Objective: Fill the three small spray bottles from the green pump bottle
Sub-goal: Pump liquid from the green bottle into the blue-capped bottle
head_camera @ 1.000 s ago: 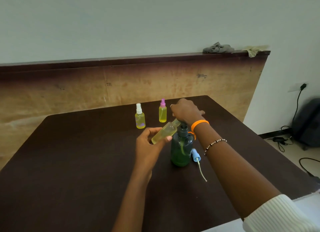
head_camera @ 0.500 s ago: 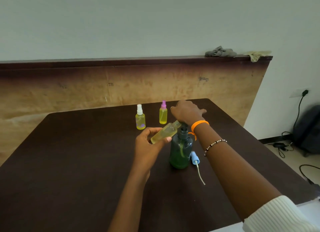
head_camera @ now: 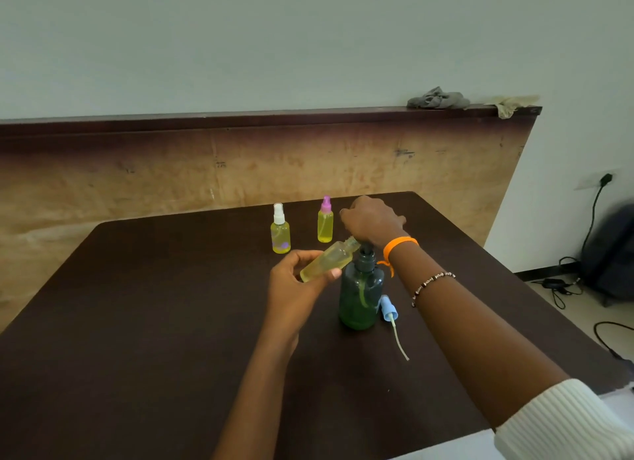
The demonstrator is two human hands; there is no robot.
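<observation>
Dark table [head_camera: 137,322] | right hand [head_camera: 372,221] hides green pump bottle [head_camera: 360,294] head

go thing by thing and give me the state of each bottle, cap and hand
green pump bottle: upright, pump on
uncapped spray bottle: tilted, open neck at the pump, partly filled yellow
white-capped bottle: upright, capped
pink-capped bottle: upright, capped
blue spray cap: off, lying on table
left hand: holds uncapped bottle
right hand: on pump head

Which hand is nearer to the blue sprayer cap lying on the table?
Hard to call; probably left. The left hand holds the open bottle across the green pump bottle from the cap. The right hand is on the pump, beyond it.
</observation>
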